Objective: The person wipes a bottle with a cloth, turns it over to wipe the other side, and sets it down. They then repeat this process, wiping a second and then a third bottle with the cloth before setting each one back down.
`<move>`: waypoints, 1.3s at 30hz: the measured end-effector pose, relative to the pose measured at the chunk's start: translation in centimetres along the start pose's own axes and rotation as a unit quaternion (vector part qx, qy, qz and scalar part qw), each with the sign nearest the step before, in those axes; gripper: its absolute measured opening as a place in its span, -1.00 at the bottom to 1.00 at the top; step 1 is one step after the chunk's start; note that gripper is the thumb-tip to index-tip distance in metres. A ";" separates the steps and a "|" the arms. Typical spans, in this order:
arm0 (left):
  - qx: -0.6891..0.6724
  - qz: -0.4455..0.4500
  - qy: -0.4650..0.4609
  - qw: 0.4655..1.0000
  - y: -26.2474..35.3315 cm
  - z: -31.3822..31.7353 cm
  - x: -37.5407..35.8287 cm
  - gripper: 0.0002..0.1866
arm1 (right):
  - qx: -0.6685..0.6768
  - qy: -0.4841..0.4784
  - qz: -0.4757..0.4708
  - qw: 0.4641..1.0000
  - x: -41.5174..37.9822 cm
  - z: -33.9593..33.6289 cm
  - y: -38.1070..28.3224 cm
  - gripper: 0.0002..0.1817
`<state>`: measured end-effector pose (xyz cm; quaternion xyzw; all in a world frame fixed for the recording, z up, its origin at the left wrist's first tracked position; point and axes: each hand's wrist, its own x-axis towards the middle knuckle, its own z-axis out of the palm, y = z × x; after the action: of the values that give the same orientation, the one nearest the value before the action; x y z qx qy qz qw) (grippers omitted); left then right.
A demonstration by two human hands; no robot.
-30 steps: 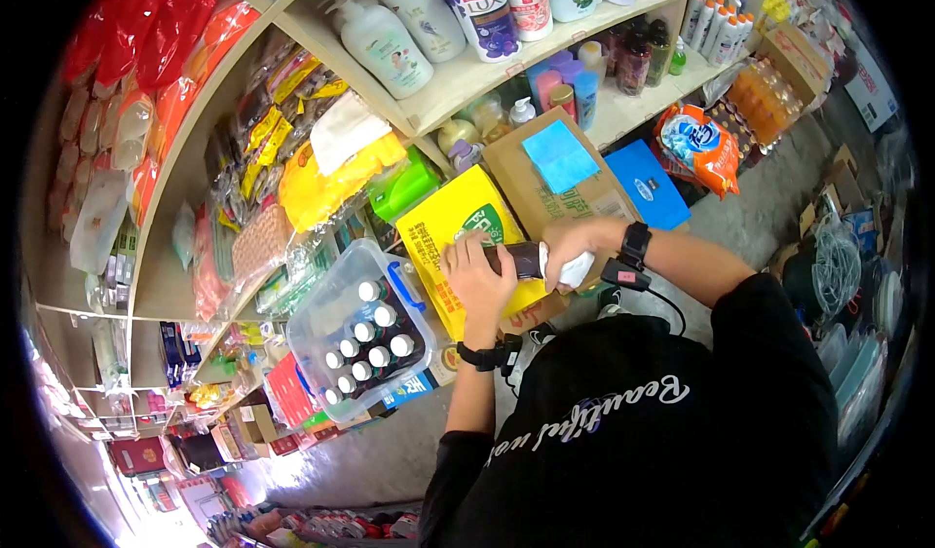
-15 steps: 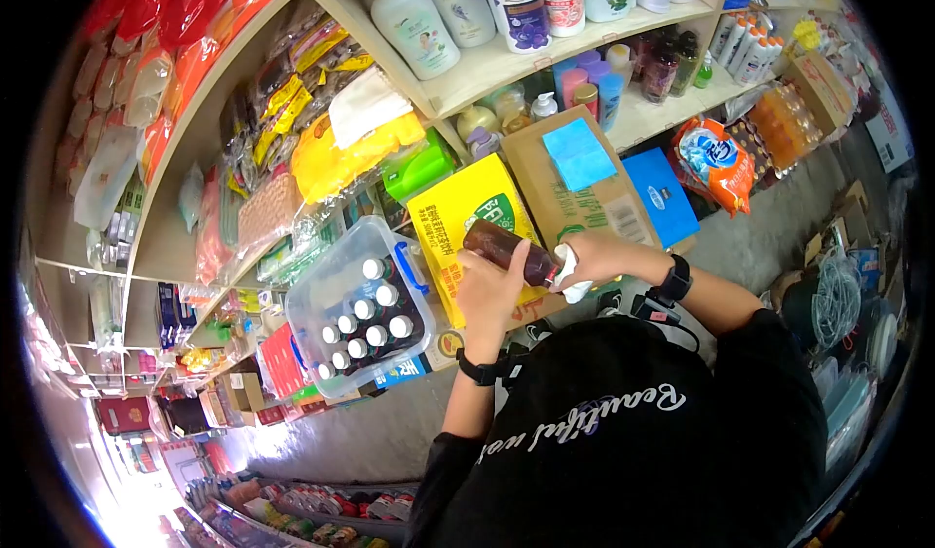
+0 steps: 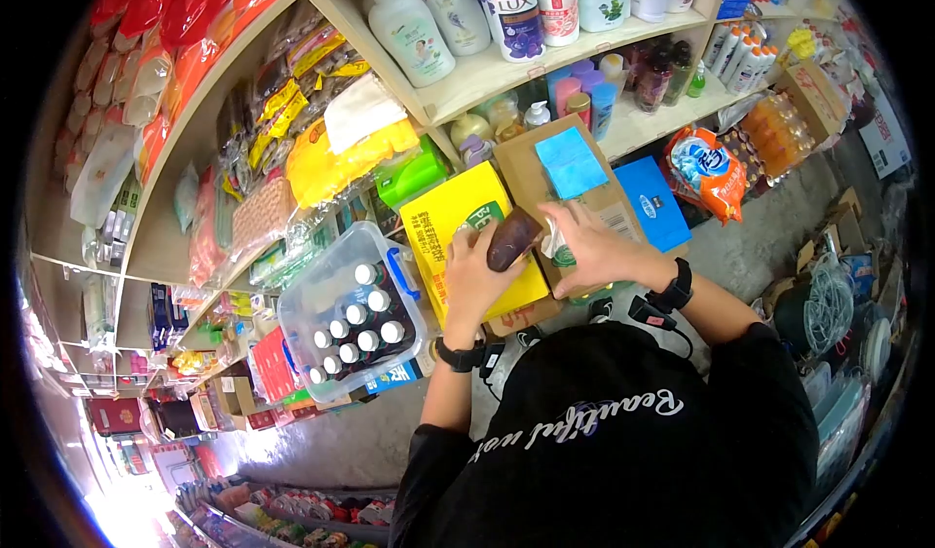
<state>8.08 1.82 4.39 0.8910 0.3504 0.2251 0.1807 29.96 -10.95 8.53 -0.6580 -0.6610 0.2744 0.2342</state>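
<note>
Store shelves (image 3: pixel 463 85) are rising behind a yellow box (image 3: pixel 453 209), and above it the left hand (image 3: pixel 473 273) is grasping a dark bottle (image 3: pixel 514 240), tilted. Nearby, the right hand (image 3: pixel 596 248) — fingers and thumb parted — is loosely holding a white tissue (image 3: pixel 554 243). White-capped bottles (image 3: pixel 378 301) are filling a clear bin (image 3: pixel 325 277).
</note>
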 end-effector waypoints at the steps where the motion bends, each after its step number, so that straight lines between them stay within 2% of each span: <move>1: -0.015 -0.018 -0.017 1.000 -0.7 0.1 -0.4 -0.13 | 0.026 -0.007 -0.006 1.000 0.1 -0.2 -0.3 0.30; 2: -0.029 -0.037 -0.035 0.998 -1.3 0.3 -0.8 -0.13 | 0.052 -0.015 -0.013 0.998 0.1 -0.2 -0.7 0.25; 3: -0.011 -0.005 0.015 1.000 -1.4 0.5 -1.1 -0.18 | 0.079 -0.024 -0.019 0.996 0.1 -0.3 -0.9 0.20; 6: -0.053 0.012 0.019 0.998 -1.5 0.3 -1.3 -0.25 | 0.138 -0.049 -0.124 0.981 1.5 0.7 0.2 -0.03; 7: -0.050 0.029 0.019 0.998 -1.4 0.0 -1.3 -0.26 | 0.247 -0.087 -0.095 0.961 2.1 0.7 -0.3 -0.21; 10: -0.046 0.070 0.026 0.996 -1.0 -0.4 -1.1 -0.30 | 0.079 0.022 -0.076 0.994 4.2 1.0 -0.8 -0.26; 11: -0.046 0.076 0.031 0.996 -1.1 -0.3 -1.1 -0.30 | 0.012 0.099 -0.089 0.991 4.9 1.8 -0.4 -0.37; 14: -0.041 0.064 0.045 0.996 -1.1 0.1 -1.2 -0.29 | -0.098 0.180 -0.137 0.969 6.2 3.3 0.7 -0.40; 17: -0.043 0.059 0.055 0.996 -1.4 0.2 -1.4 -0.28 | -0.148 0.234 -0.163 0.947 6.3 3.7 0.5 -0.53; 19: -0.044 0.057 0.049 0.996 -1.4 0.4 -1.2 -0.27 | -0.169 0.172 -0.231 0.943 6.6 4.0 1.1 -0.58; 20: -0.042 0.052 0.040 0.997 -1.4 0.4 -1.2 -0.26 | -0.178 0.141 -0.263 0.938 6.7 4.2 1.3 -0.58; 23: -0.031 0.045 0.027 0.998 -1.5 0.4 -1.1 -0.21 | -0.173 0.014 -0.193 0.966 6.4 4.2 0.5 -0.47; 27: 0.003 0.048 0.053 0.997 -1.4 -0.6 -1.6 -0.13 | -0.176 -0.001 -0.220 0.960 6.2 3.9 1.8 -0.30; 30: 0.028 0.050 -0.001 0.998 -3.1 -2.8 -3.2 -0.10 | -0.180 0.005 -0.240 0.954 5.4 3.0 2.6 -0.22; 31: 0.036 0.031 -0.006 0.999 -4.1 -2.9 -3.9 -0.20 | -0.180 0.009 -0.238 0.954 5.1 3.0 2.7 -0.20; 35: 0.023 0.057 0.015 0.998 -6.0 -1.8 -5.0 -0.39 | -0.200 0.019 -0.250 0.947 4.9 3.0 1.9 -0.15; 39: 0.008 0.050 0.001 0.999 -6.0 0.0 -4.3 -0.42 | -0.254 0.044 -0.241 0.935 5.7 5.2 -0.2 -0.14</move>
<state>2.03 2.92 0.39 0.9088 0.3068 0.2317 0.1618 26.18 -5.52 4.50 -0.5276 -0.8366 0.0032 0.1471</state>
